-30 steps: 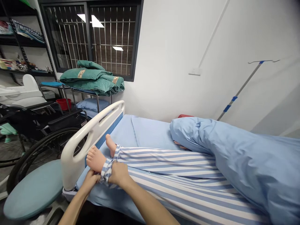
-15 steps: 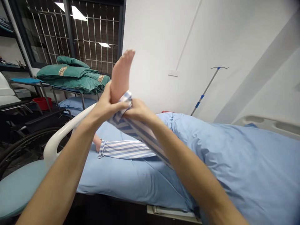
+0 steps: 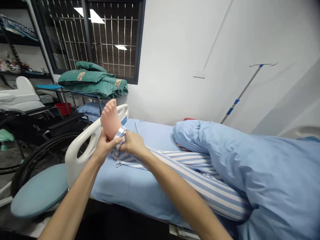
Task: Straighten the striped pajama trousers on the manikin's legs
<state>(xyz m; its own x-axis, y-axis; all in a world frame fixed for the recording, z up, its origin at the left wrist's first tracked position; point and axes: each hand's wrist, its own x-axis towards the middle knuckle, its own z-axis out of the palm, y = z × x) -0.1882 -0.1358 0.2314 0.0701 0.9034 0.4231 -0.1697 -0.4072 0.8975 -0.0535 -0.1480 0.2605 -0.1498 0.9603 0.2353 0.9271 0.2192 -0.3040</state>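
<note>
A bare foot (image 3: 110, 120), smooth like a mannequin's, points up above the bed near its foot end. My left hand (image 3: 105, 146) is closed around the heel and ankle, its thumb across the striped cuff (image 3: 120, 134). My right hand (image 3: 133, 144) grips the cuffed ankle from the other side. From there the blue-and-white striped trouser leg (image 3: 195, 181) slopes down to the right, the thigh end under the blue quilt (image 3: 232, 156). The second striped leg (image 3: 190, 158) lies flat behind it on the sheet; its foot is hidden behind my hands.
A white bed end board (image 3: 75, 146) stands left of the foot. Beyond it are a wheelchair (image 3: 32, 166), a rounded teal board (image 3: 40, 190) and folded green bedding (image 3: 100, 83) on a stand. An IV pole (image 3: 242, 93) rises behind the bed.
Both my hands have lowered the raised foot toward the bed and to the left, keeping their hold. The view has shifted, showing more of the striped legs and end board.
</note>
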